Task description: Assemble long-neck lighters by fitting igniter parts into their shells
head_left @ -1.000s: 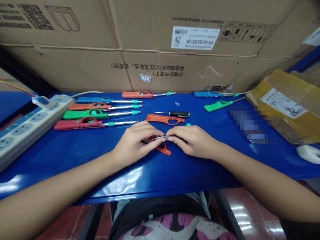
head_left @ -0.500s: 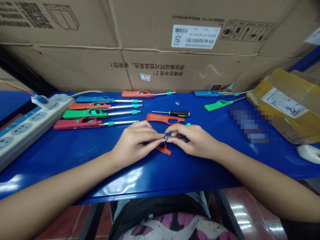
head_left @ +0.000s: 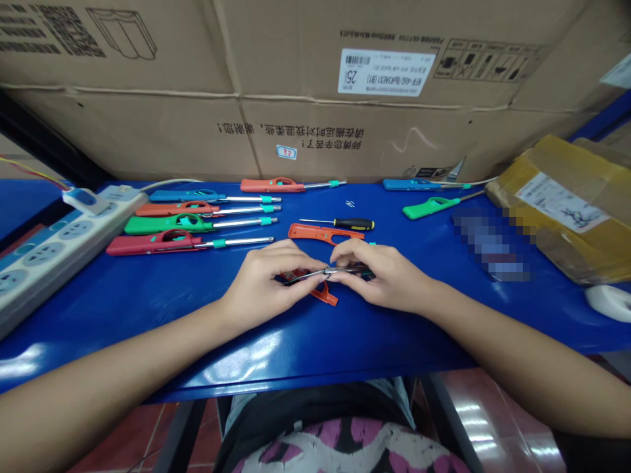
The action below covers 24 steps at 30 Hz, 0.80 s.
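My left hand [head_left: 269, 279] and my right hand [head_left: 379, 274] meet at the middle of the blue table [head_left: 148, 295]. Both are closed in a pinch. The left one grips an orange lighter shell half [head_left: 323, 293] with inner parts, whose trigger end pokes out below my fingers. The right one pinches a thin metal tube [head_left: 340, 269] held level against that shell. Just behind my hands lie a second orange shell half [head_left: 323, 234] and a black-handled screwdriver [head_left: 345, 224].
Several long-nosed lighters [head_left: 192, 223] in blue, orange, green and red lie in a row at left; an orange lighter [head_left: 286, 186], a blue lighter [head_left: 419, 186] and a green lighter [head_left: 431, 207] lie further back. A white power strip [head_left: 54, 253] sits far left. Cardboard boxes [head_left: 315, 85] wall the back; a taped parcel [head_left: 566, 203] is at right.
My right hand has shifted slightly and the metal tube now shows longer between my fingers, lying level. The rest of the table is unchanged.
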Tool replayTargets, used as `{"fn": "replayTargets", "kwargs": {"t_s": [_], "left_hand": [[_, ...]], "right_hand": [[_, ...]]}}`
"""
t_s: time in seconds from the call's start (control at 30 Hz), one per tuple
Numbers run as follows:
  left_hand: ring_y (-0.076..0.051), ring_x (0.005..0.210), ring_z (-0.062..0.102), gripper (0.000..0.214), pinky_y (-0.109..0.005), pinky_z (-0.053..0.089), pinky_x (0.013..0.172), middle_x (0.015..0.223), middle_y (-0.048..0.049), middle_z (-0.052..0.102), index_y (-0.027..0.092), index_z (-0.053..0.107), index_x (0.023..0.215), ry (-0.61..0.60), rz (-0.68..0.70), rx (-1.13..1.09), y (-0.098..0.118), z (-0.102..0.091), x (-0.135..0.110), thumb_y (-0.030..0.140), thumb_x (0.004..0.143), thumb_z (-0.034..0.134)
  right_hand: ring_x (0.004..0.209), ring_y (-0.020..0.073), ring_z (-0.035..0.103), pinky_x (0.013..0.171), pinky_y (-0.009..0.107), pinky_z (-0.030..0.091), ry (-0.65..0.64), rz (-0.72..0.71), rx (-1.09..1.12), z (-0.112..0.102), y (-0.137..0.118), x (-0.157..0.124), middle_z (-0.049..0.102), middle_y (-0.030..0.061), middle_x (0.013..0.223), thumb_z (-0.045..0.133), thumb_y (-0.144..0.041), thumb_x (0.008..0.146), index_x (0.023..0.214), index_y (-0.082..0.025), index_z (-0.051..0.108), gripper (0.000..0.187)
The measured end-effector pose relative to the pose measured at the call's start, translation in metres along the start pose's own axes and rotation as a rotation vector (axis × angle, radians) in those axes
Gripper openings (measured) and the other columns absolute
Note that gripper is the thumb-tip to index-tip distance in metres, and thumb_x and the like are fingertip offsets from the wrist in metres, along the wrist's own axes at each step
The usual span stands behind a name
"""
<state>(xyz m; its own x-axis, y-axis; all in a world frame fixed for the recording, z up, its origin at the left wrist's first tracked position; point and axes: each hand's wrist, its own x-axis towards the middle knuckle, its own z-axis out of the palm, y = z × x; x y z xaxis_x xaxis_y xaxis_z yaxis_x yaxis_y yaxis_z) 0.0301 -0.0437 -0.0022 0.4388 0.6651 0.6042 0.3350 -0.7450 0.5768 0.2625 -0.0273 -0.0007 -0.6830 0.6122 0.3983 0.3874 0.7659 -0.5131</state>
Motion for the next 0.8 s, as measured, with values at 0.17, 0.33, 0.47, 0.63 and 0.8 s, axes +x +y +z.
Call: {"fn": "replayTargets", "kwargs": {"t_s": [0.17,0.33,0.47,0.63,0.8], "left_hand": [[-0.015,0.073,0.068,0.017,-0.028,0.055,0.068,0.085,-0.0037,0.078,0.020,0.078,0.100,-0.011,-0.012,-0.032,-0.0005,0.0001,0.0001,0.016,0.084,0.075],[-0.016,0.074,0.069,0.019,-0.030,0.056,0.070,0.087,-0.0046,0.079,0.020,0.078,0.101,-0.006,-0.006,-0.029,-0.0019,-0.0001,0.0000,0.016,0.083,0.075],[-0.016,0.072,0.068,0.014,-0.029,0.055,0.068,0.084,-0.0045,0.078,0.020,0.079,0.099,-0.022,-0.015,-0.029,-0.0018,-0.0013,-0.0007,0.018,0.086,0.072],[-0.014,0.073,0.066,0.014,-0.027,0.055,0.071,0.086,-0.0044,0.079,0.018,0.079,0.099,-0.043,0.020,-0.021,-0.0013,-0.0005,-0.0007,0.015,0.086,0.073],[-0.014,0.074,0.065,0.016,-0.028,0.055,0.075,0.088,-0.0036,0.079,0.019,0.078,0.101,-0.054,0.038,-0.008,-0.0001,0.0009,-0.0009,0.015,0.086,0.073]], "right_hand": [[0.083,0.0142,0.071,0.075,0.025,0.055,-0.003,-0.007,-0.014,-0.0008,0.0008,-0.0004,0.072,0.0030,0.098,0.062,-0.029,0.096,0.107,-0.022,0.054,0.015],[0.085,0.0152,0.071,0.076,0.026,0.055,0.016,-0.008,-0.032,-0.0017,-0.0003,-0.0005,0.072,0.0033,0.099,0.060,-0.029,0.097,0.107,-0.022,0.055,0.013],[0.081,0.0144,0.068,0.073,0.025,0.053,0.026,-0.005,-0.046,-0.0020,-0.0026,0.0006,0.072,0.0030,0.095,0.060,-0.031,0.096,0.106,-0.021,0.057,0.014],[0.076,0.0140,0.066,0.070,0.025,0.049,0.020,-0.054,-0.069,-0.0007,-0.0038,0.0021,0.070,0.0022,0.083,0.061,-0.034,0.097,0.092,-0.018,0.062,0.016],[0.072,0.0131,0.064,0.068,0.025,0.048,0.024,-0.100,-0.070,-0.0010,-0.0028,0.0026,0.070,0.0027,0.082,0.059,-0.027,0.096,0.089,-0.017,0.063,0.013]]}}
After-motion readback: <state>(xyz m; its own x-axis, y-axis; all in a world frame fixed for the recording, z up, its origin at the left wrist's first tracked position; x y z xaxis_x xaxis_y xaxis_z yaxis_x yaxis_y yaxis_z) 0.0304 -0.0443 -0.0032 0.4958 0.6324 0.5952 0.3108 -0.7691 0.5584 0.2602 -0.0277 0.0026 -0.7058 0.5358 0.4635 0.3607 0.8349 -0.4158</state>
